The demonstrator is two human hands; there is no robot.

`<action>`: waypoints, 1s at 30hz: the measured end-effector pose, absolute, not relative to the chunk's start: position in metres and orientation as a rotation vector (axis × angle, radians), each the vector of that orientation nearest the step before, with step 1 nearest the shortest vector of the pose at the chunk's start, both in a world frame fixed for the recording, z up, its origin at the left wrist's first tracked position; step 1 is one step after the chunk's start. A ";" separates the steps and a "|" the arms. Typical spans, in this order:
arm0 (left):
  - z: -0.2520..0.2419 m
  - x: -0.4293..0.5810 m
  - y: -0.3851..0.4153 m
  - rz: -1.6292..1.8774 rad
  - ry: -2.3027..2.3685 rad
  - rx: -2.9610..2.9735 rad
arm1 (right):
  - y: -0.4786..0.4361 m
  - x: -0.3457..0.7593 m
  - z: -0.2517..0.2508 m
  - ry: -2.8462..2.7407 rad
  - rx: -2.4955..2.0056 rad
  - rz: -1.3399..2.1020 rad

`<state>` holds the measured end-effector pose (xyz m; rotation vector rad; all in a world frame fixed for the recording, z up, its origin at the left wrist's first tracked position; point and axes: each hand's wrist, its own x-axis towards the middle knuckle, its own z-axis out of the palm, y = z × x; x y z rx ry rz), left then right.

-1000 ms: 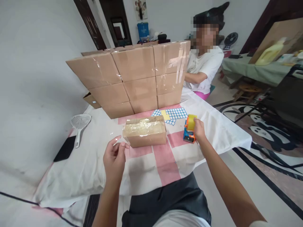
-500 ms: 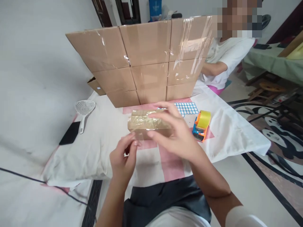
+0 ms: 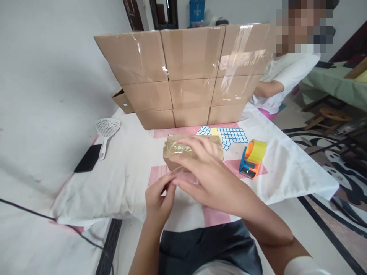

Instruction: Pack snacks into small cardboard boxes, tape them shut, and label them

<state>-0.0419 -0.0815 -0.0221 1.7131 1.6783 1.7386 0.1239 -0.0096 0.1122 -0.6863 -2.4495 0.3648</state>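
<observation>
A small cardboard box [image 3: 174, 151] wrapped in clear tape lies on the white and pink cloth [image 3: 129, 179]. My right hand [image 3: 209, 172] lies over its near side with the fingers stretched out flat and pressed on it. My left hand [image 3: 159, 196] pinches the loose end of a clear tape strip [image 3: 174, 173] just in front of the box. An orange and blue tape dispenser [image 3: 252, 158] with a yellow roll stands to the right of the box, untouched.
A wall of stacked, taped cardboard boxes [image 3: 186, 72] stands behind. Blue sticker sheets [image 3: 232, 135] lie in front of it. A white slotted scoop [image 3: 106, 130] and a black phone [image 3: 87, 163] lie at the left. Another person in a white shirt [image 3: 286, 76] sits at the right.
My right hand left the tape dispenser and came over onto the small box. My left hand stayed pinched on the tape end and moved closer to the box. The view tilted down.
</observation>
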 end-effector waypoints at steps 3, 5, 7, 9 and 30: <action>-0.022 -0.032 -0.075 1.718 1.614 1.376 | 0.003 0.108 0.105 -2.512 -0.654 0.308; -0.025 -0.029 -0.068 1.671 1.604 1.107 | 0.009 0.107 0.103 -2.428 -0.653 0.307; -0.030 -0.033 -0.062 1.698 1.676 0.962 | 0.016 0.111 0.107 -2.286 -0.693 0.330; -0.034 -0.042 -0.054 1.822 1.876 1.038 | 0.026 0.115 0.113 -2.196 -0.729 0.389; -0.050 -0.040 -0.025 1.493 2.312 2.016 | 0.136 0.050 0.043 -2.403 -0.927 0.841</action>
